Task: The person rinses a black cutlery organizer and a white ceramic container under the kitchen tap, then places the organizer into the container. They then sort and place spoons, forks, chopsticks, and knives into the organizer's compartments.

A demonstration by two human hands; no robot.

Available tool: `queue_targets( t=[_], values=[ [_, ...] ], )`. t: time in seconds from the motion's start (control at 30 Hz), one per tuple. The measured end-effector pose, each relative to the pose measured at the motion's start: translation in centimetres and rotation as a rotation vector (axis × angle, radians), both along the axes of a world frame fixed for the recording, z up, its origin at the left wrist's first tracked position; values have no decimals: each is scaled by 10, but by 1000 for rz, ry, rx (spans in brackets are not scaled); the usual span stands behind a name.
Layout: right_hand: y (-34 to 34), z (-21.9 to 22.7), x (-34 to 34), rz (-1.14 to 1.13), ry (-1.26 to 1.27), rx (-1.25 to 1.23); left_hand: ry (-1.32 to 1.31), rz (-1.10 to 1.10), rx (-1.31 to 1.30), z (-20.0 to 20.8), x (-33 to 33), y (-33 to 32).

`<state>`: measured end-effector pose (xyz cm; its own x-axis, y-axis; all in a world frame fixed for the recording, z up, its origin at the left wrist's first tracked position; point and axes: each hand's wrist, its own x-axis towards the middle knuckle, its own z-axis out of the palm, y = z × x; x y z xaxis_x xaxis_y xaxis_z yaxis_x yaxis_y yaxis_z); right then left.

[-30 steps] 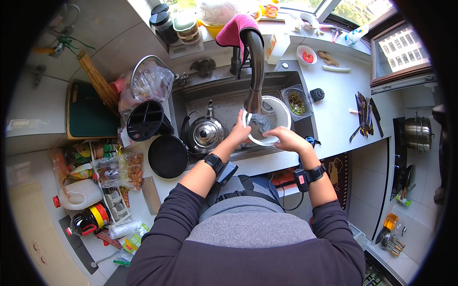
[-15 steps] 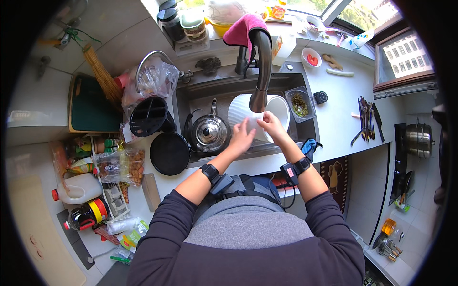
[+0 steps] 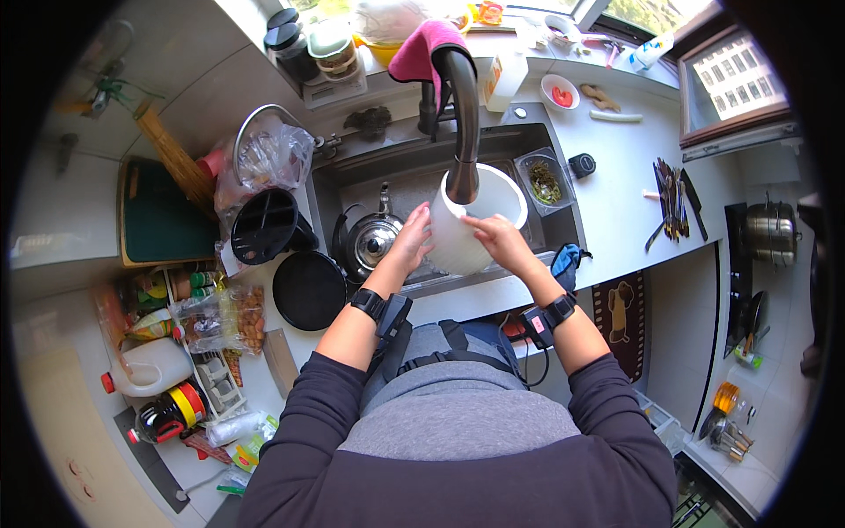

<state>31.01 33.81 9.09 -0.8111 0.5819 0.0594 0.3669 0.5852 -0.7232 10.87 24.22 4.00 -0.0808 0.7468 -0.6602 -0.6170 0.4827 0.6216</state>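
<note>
A white ribbed cylindrical container (image 3: 455, 242) is tilted in the sink (image 3: 550, 231), its wide mouth facing up under the dark faucet (image 3: 463, 132). My right hand (image 3: 503, 242) grips its near right side, fingertips pressed on the wall by the rim. Against or just beside its left side is my left hand (image 3: 410, 241), fingers stretched out and palm turned toward it. I cannot tell whether water runs from the spout. A shiny metal kettle (image 3: 374, 239) stands left of the container in the sink. To the right sits a clear box of greens (image 3: 546, 183).
Left of the sink are a black divided holder (image 3: 268, 224) and a round black lid (image 3: 310, 290). A pink cloth (image 3: 427, 50) drapes over the faucet. Chopsticks and knives (image 3: 676, 202) lie on the right counter, near a white bowl (image 3: 559, 91). Bottles and food bags crowd the left.
The container has turned from lying sideways to mouth-up and come nearer me. My left hand has shifted left to its side; my right hand has moved slightly down along it.
</note>
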Motion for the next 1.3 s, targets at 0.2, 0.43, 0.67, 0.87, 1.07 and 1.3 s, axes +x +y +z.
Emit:
queue_targets(
  t=[0.2,0.43,0.67,0.87,1.07,1.3],
  values=[
    [-13,-11,0,151,77,140,92,14,49,17,12,-3],
    [-10,-12,8,139,71,88,212,20,118,15,19,-6],
    [-3,11,14,265,-10,170,526,14,83,-3,15,4],
    [-4,35,17,376,-6,260,1161,-198,127,4,-3,17],
    [2,45,24,378,-124,334,1105,-220,195,-4,7,28],
    [-2,38,33,394,-131,329,1105,-280,143,2,15,24]
  ],
)
